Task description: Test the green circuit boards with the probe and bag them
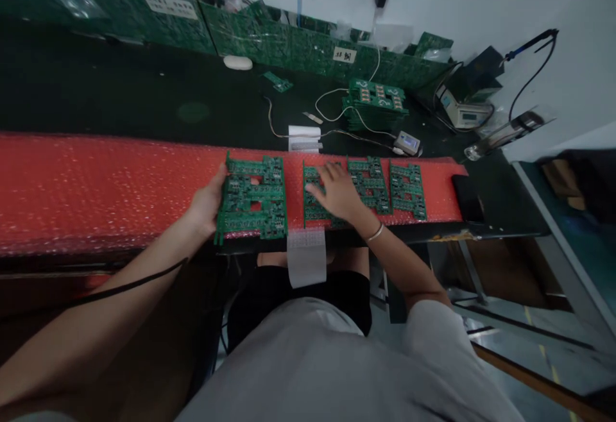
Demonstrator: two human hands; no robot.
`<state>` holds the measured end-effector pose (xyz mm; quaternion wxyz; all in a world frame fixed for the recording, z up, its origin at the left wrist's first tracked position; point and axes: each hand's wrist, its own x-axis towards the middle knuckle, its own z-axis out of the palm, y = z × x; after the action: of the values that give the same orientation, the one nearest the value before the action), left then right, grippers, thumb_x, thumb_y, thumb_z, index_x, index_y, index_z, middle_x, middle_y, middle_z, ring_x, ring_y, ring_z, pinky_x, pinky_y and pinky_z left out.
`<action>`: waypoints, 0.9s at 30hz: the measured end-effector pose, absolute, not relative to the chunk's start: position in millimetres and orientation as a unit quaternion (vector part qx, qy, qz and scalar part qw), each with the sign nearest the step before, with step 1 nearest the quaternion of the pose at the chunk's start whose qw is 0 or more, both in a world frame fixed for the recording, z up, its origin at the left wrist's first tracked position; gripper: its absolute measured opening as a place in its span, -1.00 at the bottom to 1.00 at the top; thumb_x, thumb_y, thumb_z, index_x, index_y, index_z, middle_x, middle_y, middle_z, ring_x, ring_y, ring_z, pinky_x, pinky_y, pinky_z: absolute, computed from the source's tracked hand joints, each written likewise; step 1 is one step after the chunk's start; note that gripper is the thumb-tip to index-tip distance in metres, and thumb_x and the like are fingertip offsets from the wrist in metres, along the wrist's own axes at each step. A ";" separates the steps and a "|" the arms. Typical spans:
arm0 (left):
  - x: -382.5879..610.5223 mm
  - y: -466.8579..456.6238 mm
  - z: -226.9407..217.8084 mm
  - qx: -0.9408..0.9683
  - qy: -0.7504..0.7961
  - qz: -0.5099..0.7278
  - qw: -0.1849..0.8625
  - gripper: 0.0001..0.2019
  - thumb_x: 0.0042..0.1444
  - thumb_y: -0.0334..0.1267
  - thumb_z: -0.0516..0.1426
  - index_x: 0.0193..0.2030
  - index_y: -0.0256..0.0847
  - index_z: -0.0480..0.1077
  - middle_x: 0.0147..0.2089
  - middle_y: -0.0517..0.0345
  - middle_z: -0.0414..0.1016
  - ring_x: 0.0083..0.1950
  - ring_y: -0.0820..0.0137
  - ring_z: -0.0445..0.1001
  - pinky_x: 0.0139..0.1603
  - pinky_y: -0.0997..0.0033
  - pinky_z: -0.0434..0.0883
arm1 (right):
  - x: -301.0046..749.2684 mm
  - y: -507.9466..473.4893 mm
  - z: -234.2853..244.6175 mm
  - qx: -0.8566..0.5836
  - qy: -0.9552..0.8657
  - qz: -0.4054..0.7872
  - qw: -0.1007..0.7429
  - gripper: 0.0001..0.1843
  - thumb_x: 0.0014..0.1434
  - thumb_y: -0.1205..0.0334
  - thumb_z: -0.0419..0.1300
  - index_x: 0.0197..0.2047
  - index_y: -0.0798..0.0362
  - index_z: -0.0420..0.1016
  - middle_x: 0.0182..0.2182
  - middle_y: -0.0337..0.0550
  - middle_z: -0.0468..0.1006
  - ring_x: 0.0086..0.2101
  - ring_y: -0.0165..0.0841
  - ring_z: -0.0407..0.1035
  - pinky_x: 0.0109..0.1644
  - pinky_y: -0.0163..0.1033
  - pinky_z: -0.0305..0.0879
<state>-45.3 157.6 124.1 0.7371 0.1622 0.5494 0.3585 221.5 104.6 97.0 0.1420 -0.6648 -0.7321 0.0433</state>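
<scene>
My left hand [208, 202] grips the left edge of a green circuit board [255, 188], its fingers partly hidden behind that edge. The board is close to the front edge of the red bubble wrap [120, 191]. My right hand [337, 192] is spread over a second circuit board [312, 215] and covers much of it; whether the palm touches it I cannot tell. Further right, a third circuit board [369, 185] and a fourth circuit board [407, 190] lie in a row on the wrap.
Behind the wrap are a stack of green boards [376, 98], a small grey device with a screen [408, 143], a knife [312, 117] and loose cables. A white paper strip [307, 261] hangs over the table's front edge. Green bins [250, 27] line the back.
</scene>
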 end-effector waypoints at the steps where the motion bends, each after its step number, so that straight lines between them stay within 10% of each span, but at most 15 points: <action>1: -41.8 161.1 125.9 0.169 0.544 0.362 0.738 -0.44 0.34 0.21 0.03 -0.09 -0.29 0.58 -0.37 -0.12 0.65 -0.15 0.00 0.68 0.00 -0.04 0.65 | 212.5 87.5 90.1 -0.657 -0.743 0.046 0.121 -0.24 0.39 -0.18 0.11 0.43 0.19 0.29 0.43 0.25 0.24 0.43 0.15 0.07 0.46 0.23 0.09; 6: -24.7 175.4 110.2 0.206 0.543 0.382 0.719 -0.43 0.40 0.16 -0.01 -0.07 -0.36 0.57 -0.30 -0.14 0.67 -0.05 0.04 0.65 0.16 -0.02 0.58 | 218.1 57.6 74.7 -0.666 -0.741 0.048 0.070 -0.07 0.32 -0.31 0.16 0.52 0.13 0.15 0.53 0.12 0.01 0.51 0.19 -0.24 0.55 0.28 -0.22; 27: -25.1 178.3 86.4 0.268 0.536 0.389 0.700 -0.33 0.41 0.23 -0.11 -0.11 -0.39 0.54 -0.25 -0.10 0.66 0.02 0.08 0.60 0.29 0.00 0.50 | 280.8 29.2 63.1 -0.775 -0.622 0.023 0.112 -0.04 0.34 -0.39 0.01 0.50 0.19 0.13 0.51 0.28 0.02 0.50 0.22 -0.21 0.48 0.41 -0.17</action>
<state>-25.1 178.3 86.4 0.6999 0.2677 0.5363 0.3885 280.8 29.2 63.1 0.1122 -0.7746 -0.6220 0.0228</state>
